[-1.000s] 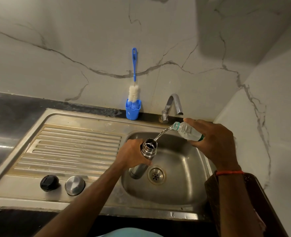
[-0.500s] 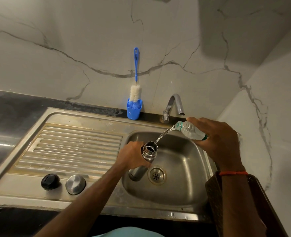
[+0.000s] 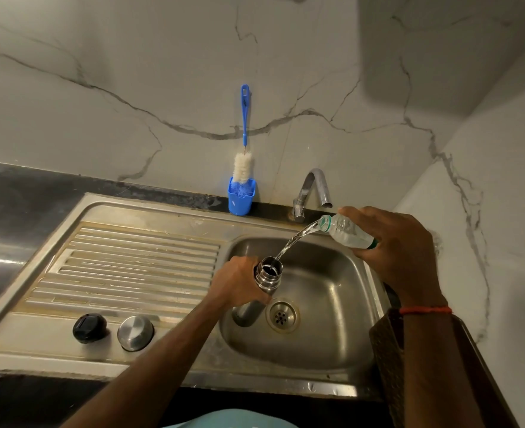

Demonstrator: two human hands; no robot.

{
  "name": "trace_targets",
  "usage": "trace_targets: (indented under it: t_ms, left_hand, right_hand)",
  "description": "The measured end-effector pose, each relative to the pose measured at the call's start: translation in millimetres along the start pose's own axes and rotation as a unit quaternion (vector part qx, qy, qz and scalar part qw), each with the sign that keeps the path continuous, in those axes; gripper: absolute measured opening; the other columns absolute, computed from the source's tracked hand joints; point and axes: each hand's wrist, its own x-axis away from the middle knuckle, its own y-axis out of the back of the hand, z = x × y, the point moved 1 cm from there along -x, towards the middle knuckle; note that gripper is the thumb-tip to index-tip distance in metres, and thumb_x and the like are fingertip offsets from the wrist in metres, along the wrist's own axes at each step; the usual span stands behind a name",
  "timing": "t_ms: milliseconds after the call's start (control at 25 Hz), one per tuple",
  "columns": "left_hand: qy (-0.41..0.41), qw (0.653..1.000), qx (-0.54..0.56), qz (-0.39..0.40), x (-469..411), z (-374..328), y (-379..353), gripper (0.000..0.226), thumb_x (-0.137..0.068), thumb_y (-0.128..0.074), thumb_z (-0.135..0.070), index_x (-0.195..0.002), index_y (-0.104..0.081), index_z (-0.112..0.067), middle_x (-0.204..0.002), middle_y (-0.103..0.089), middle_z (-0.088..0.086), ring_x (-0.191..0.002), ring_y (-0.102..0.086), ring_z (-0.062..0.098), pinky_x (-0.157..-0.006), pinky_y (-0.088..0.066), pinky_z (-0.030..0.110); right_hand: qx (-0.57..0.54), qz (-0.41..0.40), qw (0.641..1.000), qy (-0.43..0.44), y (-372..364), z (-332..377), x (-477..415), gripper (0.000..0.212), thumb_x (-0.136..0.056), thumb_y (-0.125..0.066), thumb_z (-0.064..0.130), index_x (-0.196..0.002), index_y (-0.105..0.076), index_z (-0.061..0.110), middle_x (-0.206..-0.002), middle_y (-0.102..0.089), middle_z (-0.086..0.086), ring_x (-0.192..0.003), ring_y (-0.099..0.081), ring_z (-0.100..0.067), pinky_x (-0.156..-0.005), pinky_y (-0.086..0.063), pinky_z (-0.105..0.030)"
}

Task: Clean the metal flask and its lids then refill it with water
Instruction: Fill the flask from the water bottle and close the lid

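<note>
L hand [image 3: 238, 281] wraps flask [image 3: 264, 281] below neck, upright over sink basin [image 3: 341, 307] | R hand [image 3: 394, 242] fingers curled round tilted plastic bottle [image 3: 346, 231], water stream [image 3: 295, 242] into flask mouth | lids: black [image 3: 89, 327] + steel [image 3: 135, 332] on drainboard | est: flask rigid, wet/slick, gets heavier w/ fill; grip mid-body firm.

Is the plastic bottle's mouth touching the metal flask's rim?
Apart. The head view shows the plastic bottle tilted above and right of the metal flask, with only a water stream spanning the clear gap between mouth and rim.
</note>
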Motion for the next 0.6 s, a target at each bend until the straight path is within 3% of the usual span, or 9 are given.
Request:
trace_targets:
  t_ms: [600]
  left_hand:
    - [0.010,1.000,0.002,0.014,1.2,4.3,-1.6,0.068,-0.060,-0.092,-0.043,-0.118,-0.064,-0.023,-0.107,-0.073,-0.005,-0.097,-0.066,0.011,-0.090,-0.054,0.030]
  right_hand:
    - [0.020,-0.007,1.000,-0.004,9.0,0.0,0.5,0.065,-0.075,-0.087,0.032,-0.135,-0.061,0.022,-0.113,-0.072,-0.004,-0.094,-0.068,-0.022,-0.077,-0.055,-0.040]
